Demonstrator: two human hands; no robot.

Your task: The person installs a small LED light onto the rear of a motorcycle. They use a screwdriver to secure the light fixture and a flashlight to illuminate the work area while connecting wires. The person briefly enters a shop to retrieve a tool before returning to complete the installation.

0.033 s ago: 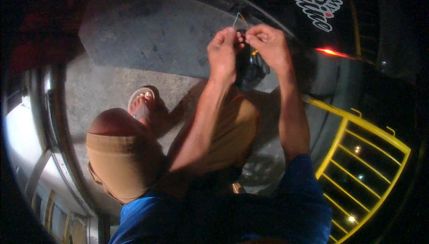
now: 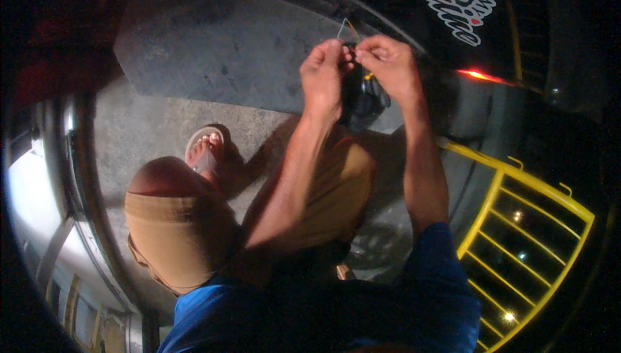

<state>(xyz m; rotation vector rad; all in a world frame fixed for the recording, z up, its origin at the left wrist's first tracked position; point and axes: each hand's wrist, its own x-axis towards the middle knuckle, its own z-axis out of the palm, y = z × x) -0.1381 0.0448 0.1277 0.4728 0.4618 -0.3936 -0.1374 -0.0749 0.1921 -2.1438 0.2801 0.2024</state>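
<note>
My left hand [image 2: 321, 75] has its fingertips pinched on a thin wire, whose pale part [image 2: 341, 28] rises above them and meets a yellow part [image 2: 353, 27] in a small peak. Close beside it, my right hand [image 2: 391, 68] is closed in a pinch at the lower end of the yellow part. Behind and below my fingers is a black object [image 2: 363, 104] with a small yellow piece [image 2: 369, 77]; I cannot make out what it is. A dark vehicle body [image 2: 388, 23] with a lettered sticker [image 2: 453, 3] lies just beyond my hands.
A dark grey panel or mat [image 2: 207, 42] lies before me over concrete floor [image 2: 149, 126]. My sandalled foot [image 2: 204, 152] and bent knees are below. A red light [image 2: 482, 75] glows at right. A yellow barred rack [image 2: 537, 191] stands right of me, a metal-framed edge [image 2: 71, 178] left.
</note>
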